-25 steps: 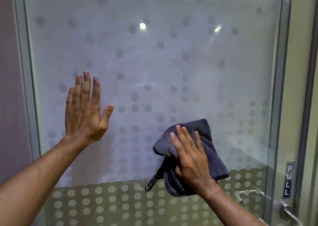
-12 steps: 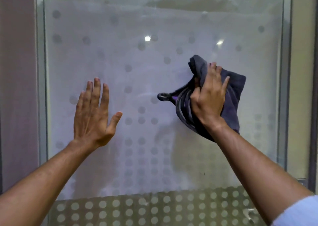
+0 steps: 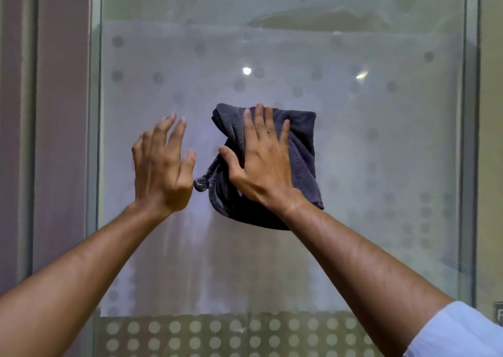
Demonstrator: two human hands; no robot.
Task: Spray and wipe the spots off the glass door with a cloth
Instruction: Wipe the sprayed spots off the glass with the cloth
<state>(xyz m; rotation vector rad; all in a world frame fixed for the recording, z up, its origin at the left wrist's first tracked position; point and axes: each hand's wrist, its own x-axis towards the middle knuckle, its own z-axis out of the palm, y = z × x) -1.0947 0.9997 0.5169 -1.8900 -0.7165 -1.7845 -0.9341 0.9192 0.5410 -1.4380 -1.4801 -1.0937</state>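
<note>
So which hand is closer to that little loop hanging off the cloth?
Left. The left hand sits right beside the loop, its heel almost touching. The right hand presses the cloth farther right.

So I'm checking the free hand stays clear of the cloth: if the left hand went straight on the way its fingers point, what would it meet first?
Probably the glass door itself; the left hand points up and forward, the cloth beside it. Depth unclear.

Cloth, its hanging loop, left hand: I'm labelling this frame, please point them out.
cloth (image 3: 302, 150): head view, right part of the towel.
hanging loop (image 3: 201, 184): head view, the loop's ring.
left hand (image 3: 160, 171): head view, back of hand.
</note>
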